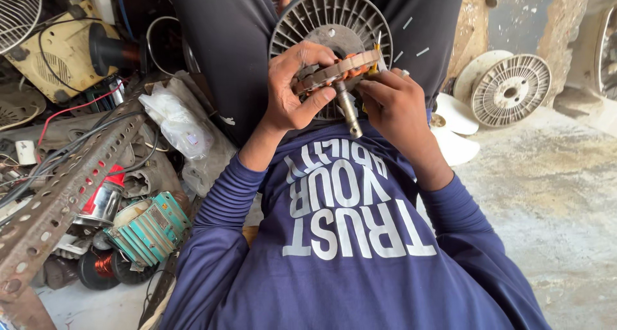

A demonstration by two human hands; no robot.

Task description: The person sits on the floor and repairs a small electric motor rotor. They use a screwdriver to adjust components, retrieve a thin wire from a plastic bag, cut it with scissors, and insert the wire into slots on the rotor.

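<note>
The motor stator (337,70), a flat ring with copper-coloured windings and a steel shaft (348,111) sticking down toward your chest, sits between both your hands just above your lap, in front of the grey finned motor housing (331,21) that rests on your dark trousers. Your left hand (292,89) has its fingers clamped on the ring's near edge, thumb underneath; your right hand (392,102) has its fingers pinched together on the far side, close to a small yellow piece (375,50) whose kind you cannot make out from here. The grip looks narrow, so a twist of the wrist could let the ring tip on its shaft and slide out, and pressing on the windings could nick the thin wire. Just beyond your left elbow lie a teal finned motor body (149,230) and a perforated rusty angle bar (61,195); a dropped part would likely roll in among that clutter. Farther off, white fan blades (453,127) and a round slotted cover (511,89) lean at the wall on the concrete floor (553,195)
</note>
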